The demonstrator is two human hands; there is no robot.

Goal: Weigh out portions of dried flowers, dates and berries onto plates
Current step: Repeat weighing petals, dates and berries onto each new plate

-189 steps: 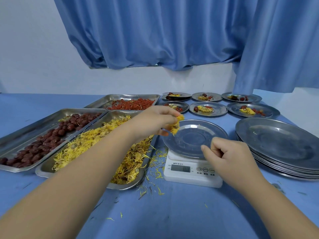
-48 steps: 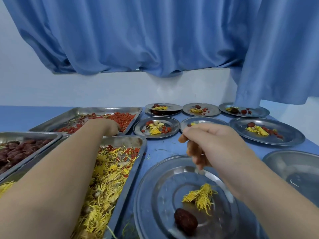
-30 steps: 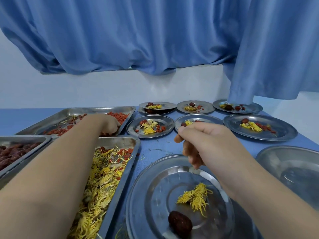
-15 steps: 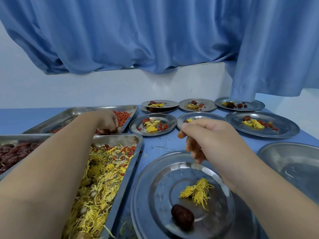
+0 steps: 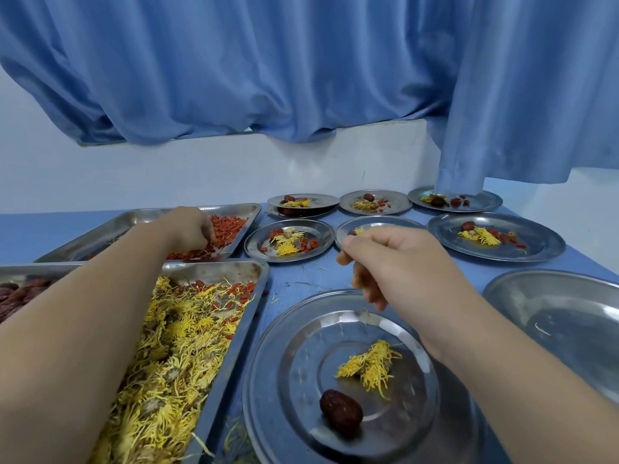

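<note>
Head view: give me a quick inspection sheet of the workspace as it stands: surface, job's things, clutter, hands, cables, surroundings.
Surface: blue table, bare between trays and plates.
Job's things: near plate holds only dried flowers and one date; berry tray, flower tray and date tray at left; six filled plates behind, one partly hidden by the right hand; empty plate at right.
Clutter: stray petals on the table; a few berries mixed into the flower tray.
Hands: left hand has its fingers down in the berry tray, grip hidden; right hand is curled above the near plate's far rim, contents unclear.
Cables: nothing seen.
Surroundings: blue curtain, white wall.
</note>
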